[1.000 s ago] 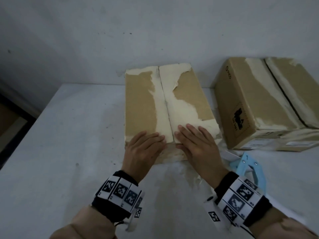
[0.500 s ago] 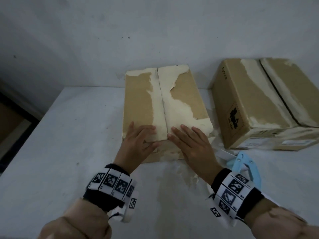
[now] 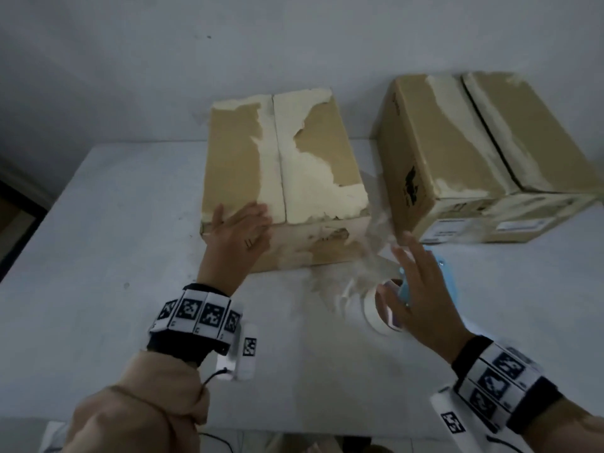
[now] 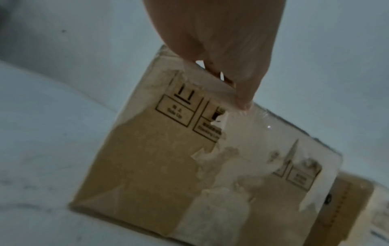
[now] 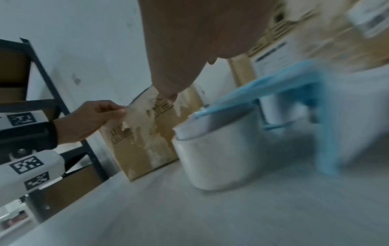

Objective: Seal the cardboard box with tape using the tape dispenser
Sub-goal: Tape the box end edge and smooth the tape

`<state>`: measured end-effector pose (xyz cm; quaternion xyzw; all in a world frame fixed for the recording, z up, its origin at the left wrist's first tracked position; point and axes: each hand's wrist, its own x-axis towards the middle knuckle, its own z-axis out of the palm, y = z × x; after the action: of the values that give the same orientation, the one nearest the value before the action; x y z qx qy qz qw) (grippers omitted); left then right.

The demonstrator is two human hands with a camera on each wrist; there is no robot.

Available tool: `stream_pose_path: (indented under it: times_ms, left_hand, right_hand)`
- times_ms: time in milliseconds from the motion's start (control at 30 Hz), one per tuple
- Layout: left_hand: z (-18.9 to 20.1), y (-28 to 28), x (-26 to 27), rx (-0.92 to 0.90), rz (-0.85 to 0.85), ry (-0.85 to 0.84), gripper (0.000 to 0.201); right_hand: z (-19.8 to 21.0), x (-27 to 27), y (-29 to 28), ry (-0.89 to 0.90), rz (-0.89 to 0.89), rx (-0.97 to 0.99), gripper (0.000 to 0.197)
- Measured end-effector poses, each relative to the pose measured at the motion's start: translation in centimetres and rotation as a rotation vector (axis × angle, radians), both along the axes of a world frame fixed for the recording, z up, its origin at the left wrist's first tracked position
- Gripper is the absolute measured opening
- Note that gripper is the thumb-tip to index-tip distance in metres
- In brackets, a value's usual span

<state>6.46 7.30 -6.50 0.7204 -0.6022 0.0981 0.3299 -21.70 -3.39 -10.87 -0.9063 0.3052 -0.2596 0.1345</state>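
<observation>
The right hand (image 3: 421,289) has left the torn brown cardboard box (image 3: 313,152), fingers spread, empty, over the blue plastic tape dispenser (image 3: 446,276); the flat left hand (image 3: 237,228) steadies the flaps. Taping comes next.

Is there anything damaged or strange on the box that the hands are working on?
Yes. The cardboard box has its brown top layer torn away along the centre seam and over its front face, leaving pale ragged patches. The second box beside it shows similar pale strips. The left hand rests on the near edge.
</observation>
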Motion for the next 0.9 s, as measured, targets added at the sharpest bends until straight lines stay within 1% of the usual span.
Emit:
stream_pose_path:
  times_ms: [67,100,167,233,267,333,367,433,500,567,600,633,700,733,800,867,900]
  left_hand:
    - [-0.1,0.1,-0.1,-0.014,-0.018,-0.107,0.025]
    - [-0.1,0.1,-0.1,-0.032,-0.017,-0.134,0.023]
    - [-0.1,-0.1,-0.1,-0.06,-0.008,-0.14,0.021]
    - [-0.3,0.0,-0.2,-0.063,0.012,-0.154,0.018]
    - [-0.4,0.1,-0.2,-0.055,0.028,-0.168,0.017]
    - [-0.6,0.2,-0.3,-0.013,0.093,-0.164,0.018]
    - [-0.7,0.2,-0.4,0.012,0.133,-0.143,0.019]
    - [-0.6,0.3,-0.9,0.04,0.169,-0.08,0.023]
    - [0.1,0.4,-1.2,0.027,0.169,0.022,0.033]
    - [1.6,0.4,-1.3,-0.023,0.204,0.218,0.047]
    - [2.2,0.4,-1.3,-0.044,0.225,0.269,0.052]
    - [2.7,0.3,-1.2,-0.05,0.261,0.253,0.053]
    - [3.4,-0.3,-0.8,0.033,0.417,0.171,0.052]
    - [3.5,-0.8,-0.4,0.101,0.516,0.176,0.051]
    - [3.6,-1.9,0.2,0.23,0.669,0.249,0.054]
    - [3.5,-2.8,0.9,0.339,0.746,0.36,0.064]
    - [3.5,-3.2,1.2,0.387,0.763,0.429,0.07]
  right_hand:
    - [-1.0,-2.9,-0.1,0.048,-0.053,0.002,0.057]
    - [-1.4,-4.2,0.1,0.079,-0.083,0.003,0.059]
    - [-1.9,-6.6,0.3,0.14,-0.166,0.017,0.065]
    - [-2.4,-8.6,0.3,0.195,-0.246,0.064,0.077]
    - [-2.7,-9.5,0.2,0.223,-0.255,0.104,0.084]
    - [-3.1,-10.6,0.1,0.285,-0.201,0.182,0.096]
    - [-3.3,-10.8,0.0,0.318,-0.167,0.205,0.102]
    - [-3.8,-10.8,0.0,0.336,-0.162,0.235,0.107]
    - [-3.7,-10.5,0.0,0.304,-0.164,0.264,0.102]
    - [-3.4,-10.5,0.1,0.268,-0.117,0.158,0.093]
    - [-3.0,-10.6,0.3,0.24,-0.096,0.108,0.089]
    - [-2.5,-10.8,0.6,0.204,-0.077,0.087,0.087]
    - [-1.4,-11.2,1.3,0.13,-0.041,0.084,0.083]
    - [-0.7,-11.4,1.6,0.097,-0.039,0.099,0.082]
    - [0.9,-11.7,1.8,0.018,-0.054,0.163,0.08]
    - [2.9,-11.5,1.8,-0.094,-0.047,0.236,0.073]
    - [3.9,-11.2,1.8,-0.152,-0.042,0.27,0.066]
